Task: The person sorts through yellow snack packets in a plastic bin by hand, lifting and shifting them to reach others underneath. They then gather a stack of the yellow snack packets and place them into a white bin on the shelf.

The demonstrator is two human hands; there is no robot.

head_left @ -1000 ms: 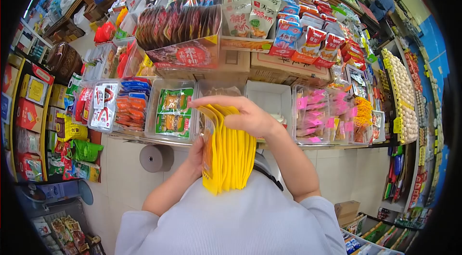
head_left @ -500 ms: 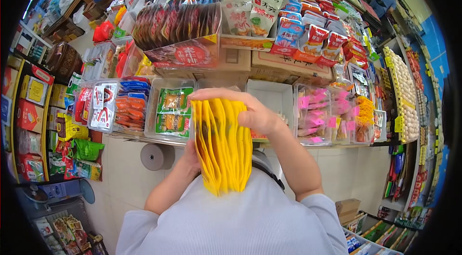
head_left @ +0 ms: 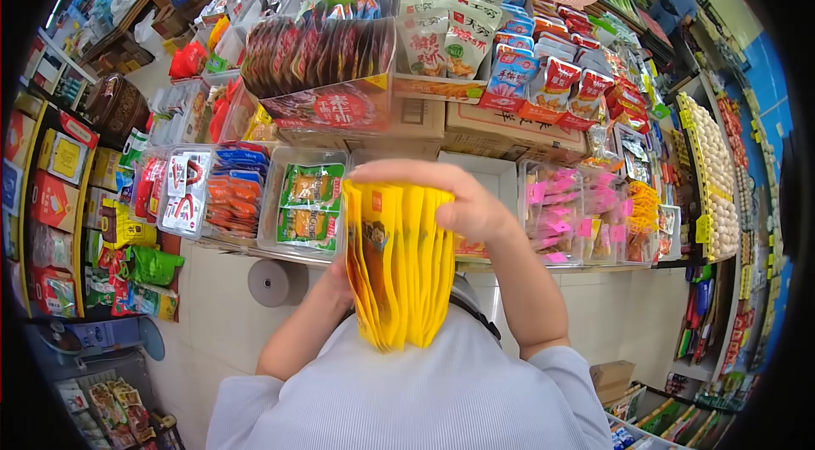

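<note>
At far left, stiff red and yellow cartons (head_left: 53, 157) on a dark rack. Next, a clear hard-plastic bin (head_left: 267, 221) of glossy green packs (head_left: 310, 204), flat and rectangular. Then the left hand (head_left: 341, 270), mostly hidden behind the yellow packets (head_left: 399, 267); seemed to back the stack from behind, degree of closure impossible to judge. Held upright at chest height, just in front of the shelf's bins: a thick fan of thin, slick film pouches, bright yellow, with one printed face turned left and the lower edges splayed and unsupported. Clamped across the top edges by the right hand (head_left: 463, 199), fingers curled over the stack and palm pressed against its side. Looked precarious: smooth film on smooth film, so might well have slid out from the middle and dropped to the floor, given any slack in that top grip; might equally have creased under a harder squeeze. Further right, crinkly pink-tagged packs (head_left: 556, 204) in another clear bin.
</note>
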